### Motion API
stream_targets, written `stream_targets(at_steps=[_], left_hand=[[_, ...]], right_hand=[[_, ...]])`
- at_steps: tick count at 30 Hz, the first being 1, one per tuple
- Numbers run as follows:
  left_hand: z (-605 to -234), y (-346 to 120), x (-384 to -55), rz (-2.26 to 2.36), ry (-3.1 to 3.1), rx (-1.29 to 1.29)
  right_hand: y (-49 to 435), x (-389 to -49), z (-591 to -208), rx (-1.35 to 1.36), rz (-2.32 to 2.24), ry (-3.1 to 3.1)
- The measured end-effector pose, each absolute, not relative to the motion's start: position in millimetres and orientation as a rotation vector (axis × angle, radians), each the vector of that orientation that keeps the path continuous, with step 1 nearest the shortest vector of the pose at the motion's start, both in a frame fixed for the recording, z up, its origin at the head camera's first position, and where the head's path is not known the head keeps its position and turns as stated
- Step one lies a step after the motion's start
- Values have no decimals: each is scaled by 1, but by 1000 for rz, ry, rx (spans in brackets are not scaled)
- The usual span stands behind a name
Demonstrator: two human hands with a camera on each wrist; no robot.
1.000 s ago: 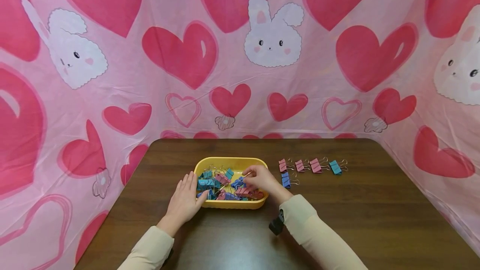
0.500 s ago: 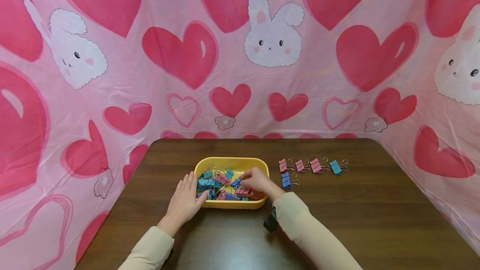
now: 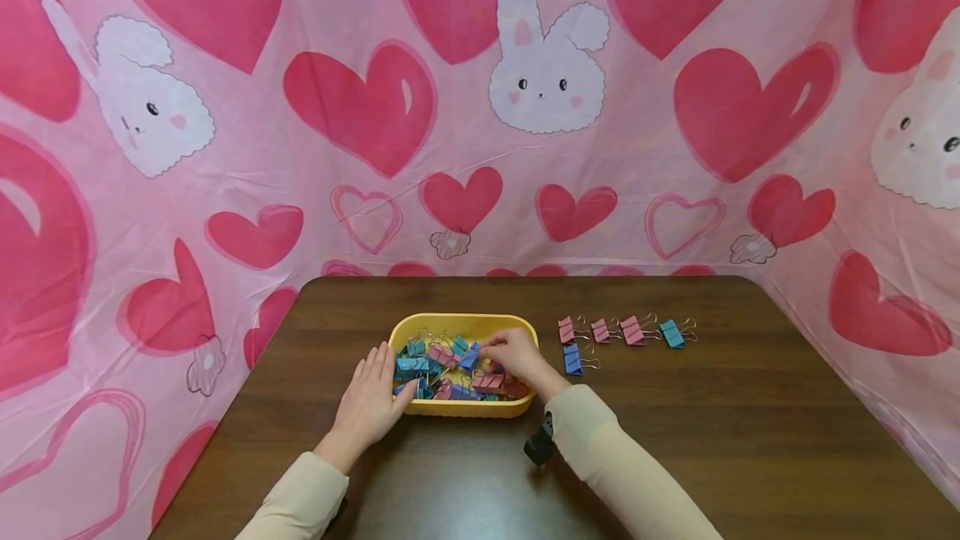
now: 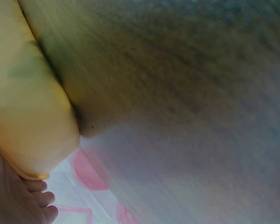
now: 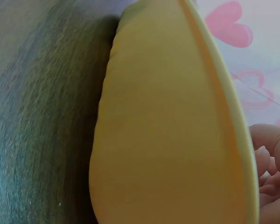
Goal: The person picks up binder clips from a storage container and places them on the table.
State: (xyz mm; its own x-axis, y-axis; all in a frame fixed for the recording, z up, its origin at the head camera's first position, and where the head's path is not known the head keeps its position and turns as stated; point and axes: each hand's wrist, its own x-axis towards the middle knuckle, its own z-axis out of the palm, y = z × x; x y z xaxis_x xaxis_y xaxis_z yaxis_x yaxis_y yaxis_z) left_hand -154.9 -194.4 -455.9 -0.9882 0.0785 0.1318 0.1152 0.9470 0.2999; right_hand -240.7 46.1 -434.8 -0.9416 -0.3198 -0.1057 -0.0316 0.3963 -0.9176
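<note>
In the head view a yellow tray (image 3: 465, 409) holds several binder clips in teal, pink and blue. My left hand (image 3: 367, 398) rests against the tray's left end, fingers straight, with the thumb across the front rim. Over the tray's right part, my right hand (image 3: 513, 358) pinches a blue binder clip (image 3: 470, 356), its body pointing left from the fingertips. Beneath that hand lie pink binder clips (image 3: 489, 382). The left wrist view has the left fingers (image 4: 44, 199) past the tray wall (image 4: 32, 93). In the right wrist view the right hand (image 5: 273, 172) shows behind the tray wall (image 5: 168, 116); the clip is hidden there.
Right of the tray, a row of pink binder clips (image 3: 632, 331) ends with a teal binder clip (image 3: 672, 334). A blue binder clip (image 3: 573, 360) lies in front of the row's left end. The brown table (image 3: 720, 432) meets a pink heart-patterned cloth (image 3: 570, 173) behind.
My right hand has shifted slightly left and now pinches the blue binder clip, which is raised and turned from its place among the others. The left hand stays put.
</note>
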Motion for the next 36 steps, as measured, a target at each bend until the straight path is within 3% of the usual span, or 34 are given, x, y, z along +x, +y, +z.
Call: stream_targets(at_steps=[10,36], left_hand=[[-455,-194,-155,-465,-2981,-153],[-456,-195,-155,-469,-2973,-174]], right_hand=[[51,-241,-427,-143,-1797,2206],[125,-245,-387,-149,-2311,1944]])
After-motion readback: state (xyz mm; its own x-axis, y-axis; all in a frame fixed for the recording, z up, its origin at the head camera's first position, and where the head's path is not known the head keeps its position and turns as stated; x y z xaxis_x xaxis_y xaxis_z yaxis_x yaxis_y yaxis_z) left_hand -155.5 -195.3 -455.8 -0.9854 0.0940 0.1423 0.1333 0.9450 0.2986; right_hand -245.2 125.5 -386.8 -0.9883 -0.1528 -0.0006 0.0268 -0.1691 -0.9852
